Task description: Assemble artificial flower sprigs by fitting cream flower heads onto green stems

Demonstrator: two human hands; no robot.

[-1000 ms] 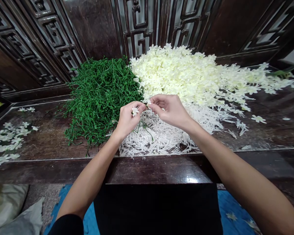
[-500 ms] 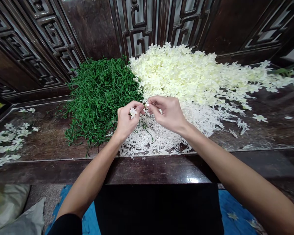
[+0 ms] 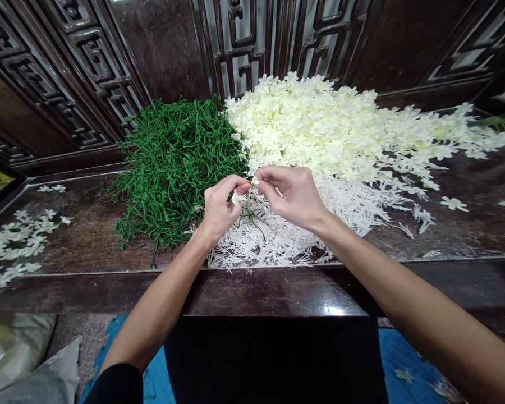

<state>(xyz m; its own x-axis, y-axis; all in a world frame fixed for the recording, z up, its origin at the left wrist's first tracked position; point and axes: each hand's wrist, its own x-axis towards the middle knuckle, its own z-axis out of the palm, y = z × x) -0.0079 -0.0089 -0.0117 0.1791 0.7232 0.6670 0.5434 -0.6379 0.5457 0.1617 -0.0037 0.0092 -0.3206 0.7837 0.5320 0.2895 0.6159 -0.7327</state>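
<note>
My left hand (image 3: 219, 206) pinches a small white flower (image 3: 237, 197) on a thin green stem (image 3: 252, 217) that hangs below the fingers. My right hand (image 3: 292, 193) is closed in a pinch right against it, fingertips touching the same flower from the right. Both hands hover over a pile of white plastic stamen pieces (image 3: 286, 235). A heap of green stems (image 3: 172, 163) lies behind the left hand, and a large heap of cream flowers (image 3: 320, 129) lies behind the right hand.
All heaps rest on a dark wooden table (image 3: 88, 241) against carved dark panels (image 3: 235, 39). A row of finished white flowers (image 3: 12, 247) lies at the far left. Loose flowers (image 3: 452, 203) are scattered right. Blue cloth (image 3: 408, 365) and pale cushions (image 3: 17, 353) lie below.
The flower in my left hand has turned and tucked closer to the fingertips. Both hands stay together in nearly the same place.
</note>
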